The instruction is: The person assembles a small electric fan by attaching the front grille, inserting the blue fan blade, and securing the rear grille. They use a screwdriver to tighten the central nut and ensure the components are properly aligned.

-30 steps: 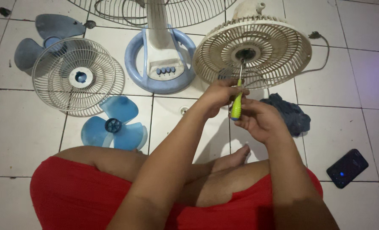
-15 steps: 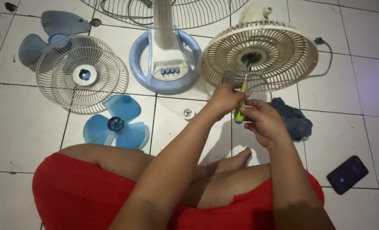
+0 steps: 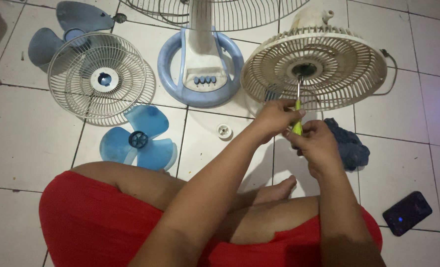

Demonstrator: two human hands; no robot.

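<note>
A cream fan head with its rear grille [image 3: 348,69] lies on the tiled floor in front of me. A screwdriver [image 3: 297,116] with a yellow-green handle has its metal shaft set into the dark centre of the grille. My left hand [image 3: 274,118] grips the top of the handle. Lower down, my right hand [image 3: 316,146] wraps the same handle, hiding most of it. Both arms reach over my crossed legs in red shorts.
A blue and white fan base [image 3: 200,74] with buttons stands to the left. Further left are a white wire grille [image 3: 99,81], a light blue blade [image 3: 138,141] and a greyer blade [image 3: 57,39]. A small round cap [image 3: 224,131], a dark cloth [image 3: 351,146] and a phone [image 3: 407,212] lie nearby.
The view has shifted, so everything sits further right and lower. Both hands stayed on the screwdriver, and my right hand has closed further over the handle, covering more of it.
</note>
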